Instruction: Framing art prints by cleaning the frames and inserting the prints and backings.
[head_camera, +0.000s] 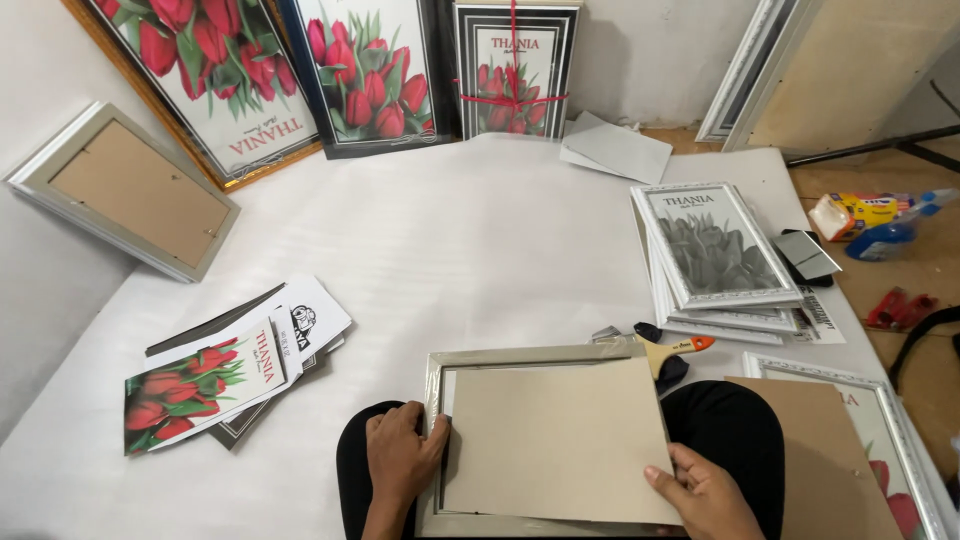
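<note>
The backing board (560, 440) lies tilted over the silver frame (500, 356) on the person's lap. It looks thin, light and stiff. Left hand (403, 455) grips the frame's edge; right hand (705, 492) fingers press flat on the board's corner.

a silver picture frame (520, 356) lies face down on the person's lap, with a grey backing board (560, 440) resting on it, slightly askew. the left hand (403, 452) grips the frame's left edge, fingers curled at the board's side; the right hand (705, 490) presses flat on the board's lower right corner. just beyond the frame lies a small brush (675, 349) with an orange tip. to the right sits a stack of white frames (715, 255); to the left, a fanned pile of tulip prints (215, 380) on the white sheet (450, 230).
</note>
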